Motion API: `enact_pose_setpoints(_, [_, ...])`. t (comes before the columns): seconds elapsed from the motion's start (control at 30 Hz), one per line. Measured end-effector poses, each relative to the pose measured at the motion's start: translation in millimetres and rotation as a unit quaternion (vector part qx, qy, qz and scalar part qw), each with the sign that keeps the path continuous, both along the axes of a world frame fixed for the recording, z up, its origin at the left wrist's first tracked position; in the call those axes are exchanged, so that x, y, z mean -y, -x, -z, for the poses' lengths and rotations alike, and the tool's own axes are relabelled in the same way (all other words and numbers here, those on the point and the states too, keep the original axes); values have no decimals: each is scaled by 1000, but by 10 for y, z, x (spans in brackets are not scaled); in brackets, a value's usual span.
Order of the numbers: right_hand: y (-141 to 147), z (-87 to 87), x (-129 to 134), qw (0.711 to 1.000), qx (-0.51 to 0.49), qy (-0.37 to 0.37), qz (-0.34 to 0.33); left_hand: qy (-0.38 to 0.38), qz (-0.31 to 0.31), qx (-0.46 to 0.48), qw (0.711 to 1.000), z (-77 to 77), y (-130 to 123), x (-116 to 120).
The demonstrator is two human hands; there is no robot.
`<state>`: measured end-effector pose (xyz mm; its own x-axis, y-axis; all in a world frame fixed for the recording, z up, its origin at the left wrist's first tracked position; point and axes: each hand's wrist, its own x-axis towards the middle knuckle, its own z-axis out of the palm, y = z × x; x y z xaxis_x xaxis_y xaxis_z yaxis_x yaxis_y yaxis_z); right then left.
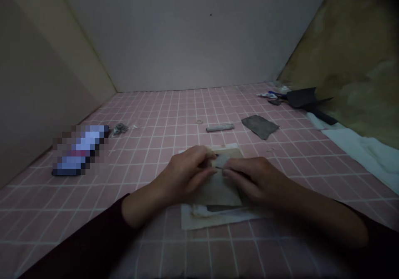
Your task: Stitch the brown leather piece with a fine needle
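Note:
My left hand [190, 173] and my right hand [255, 177] meet almost fingertip to fingertip over a stack of pale sheets [218, 192]. A thin dark piece [219, 167] shows between the two pinches, its ends hidden by the fingers; my right fingers close on its right side. What my left fingers hold, if anything, is too small to make out. A whitish sheet [193, 221] with brownish stains lies beneath, on the pink checked cloth [149, 221].
Beyond the hands lie a grey tube [220, 128], a small ring [199, 121] and a grey cloth piece [260, 126]. A phone [81, 150] and a small bundle [119, 129] are at left. Black objects [302, 98] and white cloth [358, 146] sit at right.

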<state>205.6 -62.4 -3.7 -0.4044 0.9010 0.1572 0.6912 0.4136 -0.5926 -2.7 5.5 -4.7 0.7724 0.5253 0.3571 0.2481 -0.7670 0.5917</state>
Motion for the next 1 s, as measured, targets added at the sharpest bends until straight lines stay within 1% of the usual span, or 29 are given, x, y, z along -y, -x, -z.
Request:
enact_pose_setpoints(0.07, [-15,-38,-12,997,-31,68,-25,-36,16,-4,999,14,1,2])
enact_pose_setpoints(0.1, [-21,-47,-16,995,-39,85,-34,-38,21,-3,999,17,2,4])
enact_pose_setpoints(0.13, [-26,-47,-18,995,-39,84,-35,-28,20,-2,999,17,4,5])
enact_pose_setpoints(0.17, [-29,-37,-17,997,-31,65,-28,-8,16,-1,1000,13,6,6])
enact_pose_setpoints(0.23, [-25,3,-8,1000,4,-4,-2,53,3,-6,999,0,9,5])
enact_pose_setpoints(0.3, [-13,48,4,997,36,-65,15,111,-9,-16,994,-8,10,1])
enact_pose_setpoints(0.37, [-2,65,8,995,50,-89,21,132,-18,-18,991,-5,9,-4])
enact_pose_setpoints(0.43, [3,41,0,997,42,-61,17,97,-15,-17,995,10,8,-8])
enact_pose_setpoints(0.53, [-7,-39,-20,999,5,41,-20,14,14,-15,1000,27,6,-6])
enact_pose_setpoints(0.6, [-19,-73,-26,996,-13,79,-37,5,25,-13,1000,20,5,0])
enact_pose_setpoints(0.67, [-27,-65,-21,998,-10,54,-27,48,18,-13,999,-4,3,4])
enact_pose_setpoints(0.77, [-24,4,-2,999,32,-42,5,133,-5,-20,991,-44,1,5])
enact_pose_setpoints(0.83, [-16,41,9,995,59,-83,13,156,-17,-22,987,-54,-1,3])
enact_pose_setpoints(0.9, [-8,41,14,995,65,-79,14,139,-26,-23,990,-46,-1,-1])
enact_pose_setpoints(0.93, [-5,27,13,997,57,-59,13,118,-29,-23,992,-38,-1,-3])
enact_pose_setpoints(1.0, [-5,-17,6,1000,26,3,-1,67,-20,-25,997,-18,0,-7])
